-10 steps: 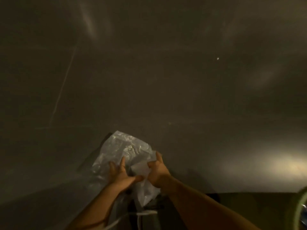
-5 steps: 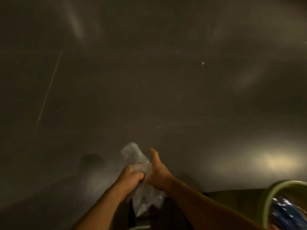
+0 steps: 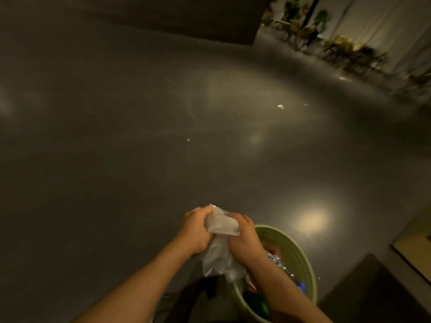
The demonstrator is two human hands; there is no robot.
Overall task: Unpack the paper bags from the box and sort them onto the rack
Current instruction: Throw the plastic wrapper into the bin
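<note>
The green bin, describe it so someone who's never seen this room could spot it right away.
Start from the dark grey floor and look to the bottom right, just beneath the right hand. There stands the round, pale green bin, holding colourful rubbish. It is the only curved, light-coloured container there.

Dim, warm glare on floor (image 3: pixel 312 220), blurred edges

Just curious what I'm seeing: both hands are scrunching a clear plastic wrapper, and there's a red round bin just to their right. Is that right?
Nearly. The head view shows the left hand and right hand gripping the crumpled clear plastic wrapper, but the round bin to their right is pale green, not red.
</note>
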